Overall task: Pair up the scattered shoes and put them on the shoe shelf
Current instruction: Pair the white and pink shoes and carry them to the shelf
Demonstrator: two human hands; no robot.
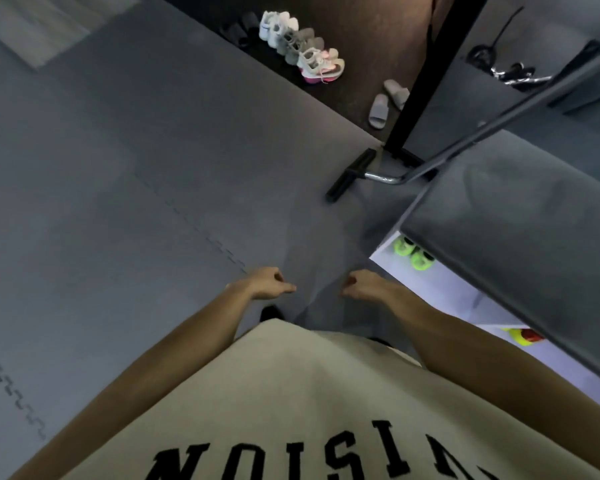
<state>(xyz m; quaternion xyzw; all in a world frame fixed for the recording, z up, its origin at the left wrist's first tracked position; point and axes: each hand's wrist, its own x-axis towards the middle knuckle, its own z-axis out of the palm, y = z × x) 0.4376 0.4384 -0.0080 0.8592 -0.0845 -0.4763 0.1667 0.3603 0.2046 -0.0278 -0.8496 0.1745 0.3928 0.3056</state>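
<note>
Two hands hang empty in front of the person's shirt, over the grey foam floor mat (125,188), which serves as the landmark here. Above its near part the left hand (269,284) has its fingers loosely curled around nothing; just right of it the right hand (361,284) is the same, relaxed and empty.

Beyond the mat's far edge, on the dark floor, a row of sneakers stands side by side: a white pair (278,27), a grey pair (300,45) and a white-and-pink pair (321,67). Further right along that edge lie two grey slides (388,102), apart and pointing different ways, so these look like the ones to be matched.

At the mat's right edge stands the shoe shelf (447,282), white inside, with neon green shoes (414,254) already on it and something yellow and red lower down, too hidden to name.

The next pick-up probably calls for stepping across the mat, taking one slide in each hand, toes the same way, then setting them together on a free part of the shelf.
</note>
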